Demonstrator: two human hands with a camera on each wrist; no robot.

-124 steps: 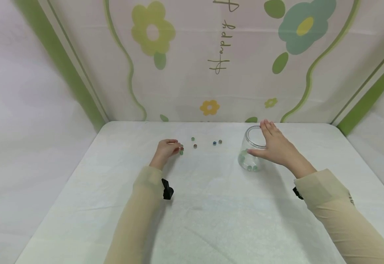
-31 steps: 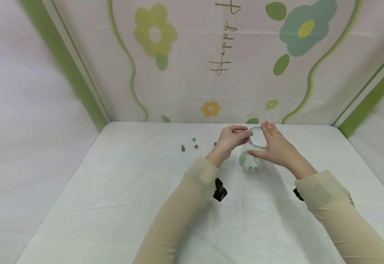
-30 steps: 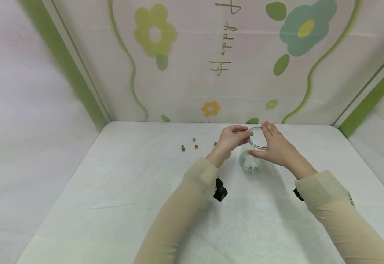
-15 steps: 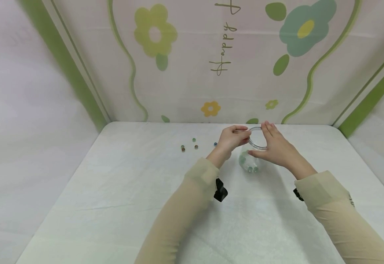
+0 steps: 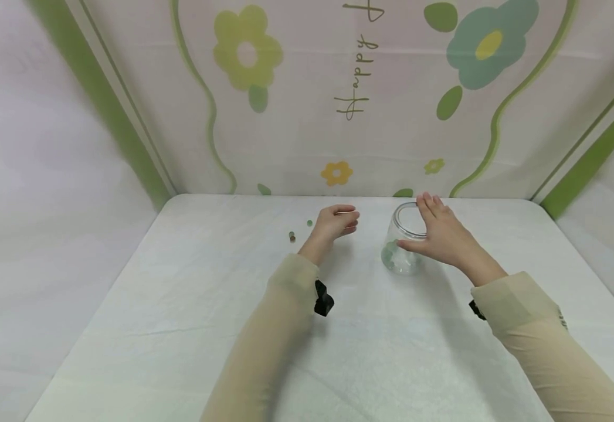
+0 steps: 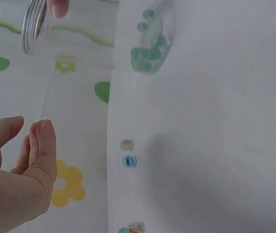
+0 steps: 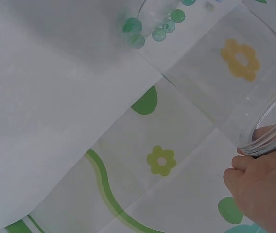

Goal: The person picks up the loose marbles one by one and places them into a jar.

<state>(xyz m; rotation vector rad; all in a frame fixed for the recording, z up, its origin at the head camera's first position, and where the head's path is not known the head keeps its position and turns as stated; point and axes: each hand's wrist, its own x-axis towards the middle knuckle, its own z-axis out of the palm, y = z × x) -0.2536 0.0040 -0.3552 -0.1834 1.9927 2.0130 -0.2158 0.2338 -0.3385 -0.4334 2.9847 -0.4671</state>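
My right hand (image 5: 446, 237) holds a clear glass jar (image 5: 404, 266) near its rim, thumb on the near side and fingers at the far side. Several green marbles (image 5: 390, 253) lie at the jar's bottom. My left hand (image 5: 333, 225) hovers over the table, left of the jar, its fingers loosely bent and nothing seen between them. Beneath it, the left wrist view shows a blue marble (image 6: 129, 161) and an orange-tinged clear marble (image 6: 127, 144), both hidden by the hand in the head view. Farther left lie a green marble (image 5: 309, 223) and a touching green and brown pair, the brown marble (image 5: 292, 238) nearer.
A white cloth covers the table (image 5: 206, 328). Directly behind its far edge stands a backdrop (image 5: 291, 117) printed with flowers and leaves. White side walls with green bands rise at left and right.
My left hand held a green marble at the jar's rim; it has let go and moved left, away from the jar. The marbles in the jar have shifted. The right hand keeps its place.
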